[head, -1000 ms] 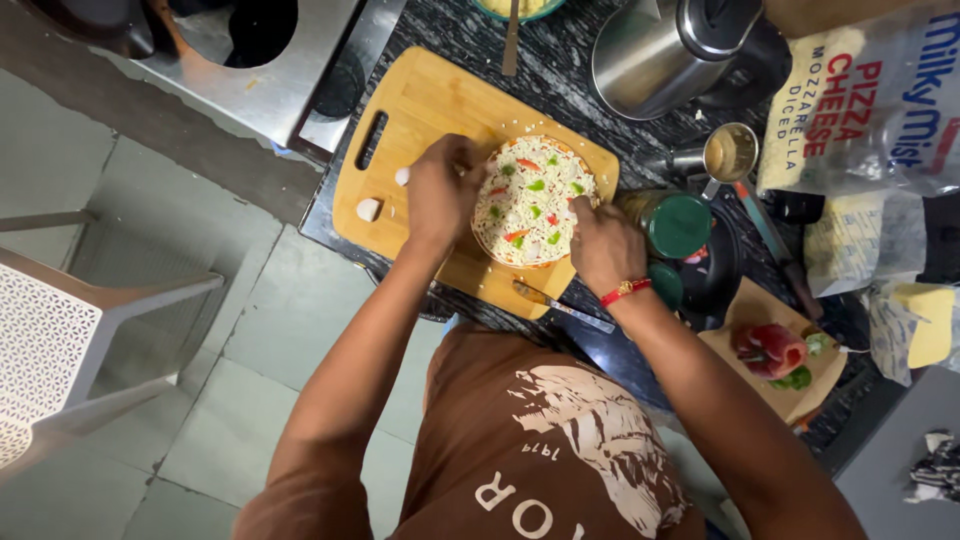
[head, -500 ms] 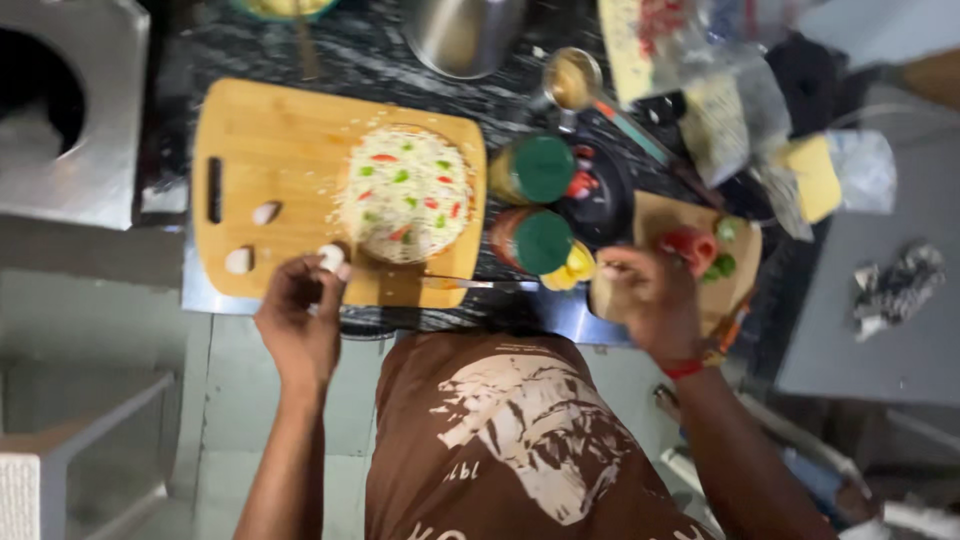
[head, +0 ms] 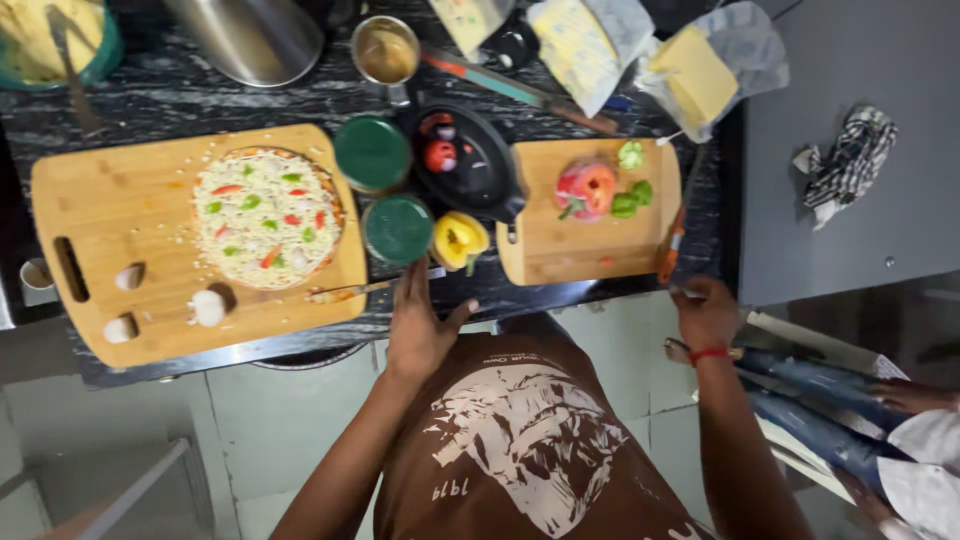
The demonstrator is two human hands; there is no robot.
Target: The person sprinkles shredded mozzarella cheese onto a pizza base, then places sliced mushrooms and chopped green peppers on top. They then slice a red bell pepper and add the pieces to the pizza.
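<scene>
Head view: I see the left hand point(head: 420, 325) spread open near a knife point(head: 375, 287) lying left-right on the table point(head: 600, 290); the right hand's point(head: 707, 312) grip I cannot tell.

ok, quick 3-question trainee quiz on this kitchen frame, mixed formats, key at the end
1. True or false: the pizza lies on the large cutting board.
2. Which is nearest the left hand? A) block of cheese B) yellow pepper C) checked cloth
3. Fill in: the right hand is at the counter edge near the ____ handle of a knife beside the small cutting board.

Key: 1 true; 2 B; 3 orange.
</scene>
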